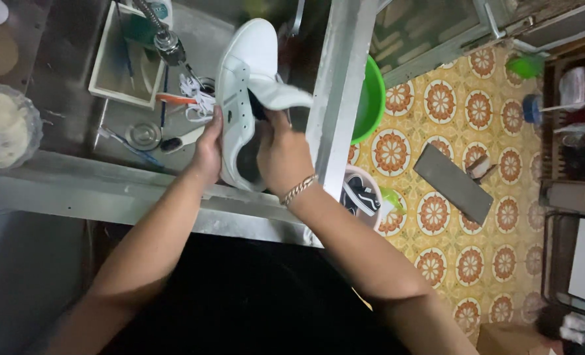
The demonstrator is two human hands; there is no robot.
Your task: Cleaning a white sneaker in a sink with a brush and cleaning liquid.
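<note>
Sink [75, 190]: a steel basin with a broad front rim; we stand against it and work above its bowl. A slip here sends whatever we hold down onto the clutter inside.
Tiled floor [503, 217]: orange flower pattern, to our right and well below. A grey mat [453, 183] lies on it; splashed water could make the tiles slick, in our judgement.
White shoe [243, 98]: held upright over the sink, toe pointing away, tongue pulled out to the right. We judge it wet or soapy, though we cannot tell; if so, it could slide from our grip.
Green basin [370, 98]: just right of the sink's steel edge, part hidden. A dropped shoe could knock it.
Right hand [282, 154]: fingers closed on the shoe at the tongue and opening, the thumb tucked inside; a chain bracelet [299, 189] on the wrist could snag an eyelet.
Left hand [208, 148]: fingers wrapped round the shoe's left side, gripping firmly.
Tap [167, 43]: hangs just left of the shoe's toe; we could strike it when turning the shoe.
White laces [197, 98]: loose in the bowl near the drain [142, 135]; running water could carry them onto it.
Brush [174, 98]: orange handle, lying beside the laces, within reach.
</note>
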